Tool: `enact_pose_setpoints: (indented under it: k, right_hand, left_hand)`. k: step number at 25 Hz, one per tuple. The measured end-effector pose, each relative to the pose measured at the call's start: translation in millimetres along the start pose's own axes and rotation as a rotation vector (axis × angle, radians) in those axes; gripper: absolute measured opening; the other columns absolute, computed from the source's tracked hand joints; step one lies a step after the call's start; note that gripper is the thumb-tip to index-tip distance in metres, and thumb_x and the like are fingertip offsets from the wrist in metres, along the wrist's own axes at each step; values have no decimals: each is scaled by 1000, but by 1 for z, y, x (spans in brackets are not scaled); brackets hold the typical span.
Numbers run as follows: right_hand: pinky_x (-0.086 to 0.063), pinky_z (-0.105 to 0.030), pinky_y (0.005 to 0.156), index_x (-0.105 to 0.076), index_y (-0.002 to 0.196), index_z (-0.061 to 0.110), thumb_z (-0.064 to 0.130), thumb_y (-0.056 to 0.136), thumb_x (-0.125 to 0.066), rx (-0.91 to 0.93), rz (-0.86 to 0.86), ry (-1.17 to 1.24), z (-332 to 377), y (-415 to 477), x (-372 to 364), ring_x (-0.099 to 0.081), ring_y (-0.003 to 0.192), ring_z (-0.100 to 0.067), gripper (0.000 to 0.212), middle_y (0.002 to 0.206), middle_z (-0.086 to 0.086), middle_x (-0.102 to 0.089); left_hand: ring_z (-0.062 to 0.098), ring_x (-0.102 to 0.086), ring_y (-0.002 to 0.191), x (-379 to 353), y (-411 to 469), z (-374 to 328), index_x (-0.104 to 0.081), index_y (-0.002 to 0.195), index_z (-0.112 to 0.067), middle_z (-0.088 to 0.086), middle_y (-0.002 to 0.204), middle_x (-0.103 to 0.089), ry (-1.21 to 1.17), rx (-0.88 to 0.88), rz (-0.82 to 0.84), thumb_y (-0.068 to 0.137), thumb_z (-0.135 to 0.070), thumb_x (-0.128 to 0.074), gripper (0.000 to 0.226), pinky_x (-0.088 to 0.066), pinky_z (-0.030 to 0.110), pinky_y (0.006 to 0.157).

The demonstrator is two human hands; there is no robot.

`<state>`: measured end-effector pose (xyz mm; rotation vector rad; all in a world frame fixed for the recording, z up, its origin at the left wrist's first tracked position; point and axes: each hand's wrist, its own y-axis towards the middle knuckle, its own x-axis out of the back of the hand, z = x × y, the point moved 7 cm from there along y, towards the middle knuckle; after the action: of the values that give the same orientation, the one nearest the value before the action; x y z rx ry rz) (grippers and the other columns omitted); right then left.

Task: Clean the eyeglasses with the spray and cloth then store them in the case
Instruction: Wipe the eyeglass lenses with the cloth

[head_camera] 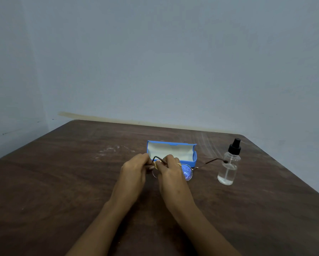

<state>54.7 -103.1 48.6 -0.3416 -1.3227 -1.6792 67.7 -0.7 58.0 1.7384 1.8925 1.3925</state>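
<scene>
Both hands are pinched on the eyeglasses (187, 171) mid-surface: left hand (134, 170) has a closed grip on the left temple end, right hand (170, 169) a closed grip on the frame. Blue case (171, 151) sits open just behind, spray bottle (228, 163) off right. Can't spot the cloth.

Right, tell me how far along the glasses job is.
Done: case lies open; spray stands apart, untouched. In hand: left hand and right hand hold the glasses over the table, seemingly wiping a lens; the cloth barely shows. Left: finish wiping, fold, put in case.
</scene>
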Motion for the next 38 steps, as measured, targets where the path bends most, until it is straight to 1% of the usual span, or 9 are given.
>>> enact_pose_setpoints:
  k: [2, 4, 12, 17, 22, 26, 32, 35, 38]
  right_hand:
    - [-46, -19, 47, -63, 61, 14, -4, 38, -83, 20, 26, 33, 2, -1, -10, -57, 58, -17, 35, 70, -2, -58]
    - [-46, -21, 46, -67, 63, 13, -4, 46, -77, 90, 6, -27, 2, 0, -11, -58, 56, -17, 26, 68, -3, -59]
    - [-45, -15, 41, -74, 67, 17, 10, 53, -64, 338, -11, -103, 11, -7, 1, -59, 52, -19, 19, 63, -2, -60]
    - [-42, -15, 42, -71, 58, 19, 9, 47, -62, 206, -7, -125, 9, -11, 7, -59, 55, -14, 17, 61, 2, -57]
    - [-38, -13, 49, -70, 61, 22, 11, 44, -87, 29, 17, -149, -1, -10, 2, -58, 59, -15, 26, 64, 3, -55]
    - [-41, -16, 45, -65, 53, 20, 20, 59, -69, -19, -71, -189, 1, -7, 12, -58, 54, -16, 8, 61, 1, -55]
    - [-47, -22, 59, -68, 68, 8, 13, 69, -47, -70, -122, -42, -4, -5, 20, -59, 66, -25, 21, 74, -11, -60]
    - [-38, -23, 71, -70, 88, 1, 7, 80, -44, -6, 27, -17, -1, -2, 9, -56, 84, -31, 28, 93, -17, -60]
    - [-43, -32, 76, -68, 101, 4, 2, 82, -50, 89, 86, 11, 6, -4, 5, -55, 91, -32, 27, 99, -17, -58]
  left_hand:
    - [-7, -51, 65, 3, 0, 3, -45, 61, -14, -4, 61, -51, 6, 5, -31, 72, 7, -51, 25, -36, 0, 59]
    - [-6, -51, 64, 3, 0, 7, -41, 63, -21, -9, 59, -48, 21, 15, -36, 73, 7, -56, 34, -36, 2, 57]
    - [17, -57, 65, 5, 2, 16, -42, 62, -20, 13, 65, -62, 1, 76, -45, 74, -5, -54, 23, -45, 18, 54]
    - [20, -56, 73, 10, 3, 15, -46, 60, -3, 19, 66, -61, -10, 87, -81, 75, 3, -49, 16, -44, 6, 57]
    - [18, -57, 63, 5, 2, 7, -49, 63, -6, 9, 64, -56, 6, 28, -32, 69, -6, -36, 14, -49, 18, 61]
    - [18, -57, 65, -2, 0, 2, -51, 66, -6, 9, 67, -58, -8, -12, 23, 71, -22, -29, 27, -52, 27, 64]
    - [18, -54, 64, -5, -1, -7, -53, 71, -2, 9, 69, -57, 46, -51, 66, 76, -23, -30, 31, -49, 31, 63]
    - [9, -49, 62, -2, 0, -1, -45, 64, -11, -2, 62, -51, 39, -27, 22, 77, -6, -45, 14, -43, 16, 58]
    - [-2, -50, 61, 1, 1, 8, -42, 63, -21, -12, 58, -47, 48, 8, -1, 74, 2, -53, 28, -38, 9, 55]
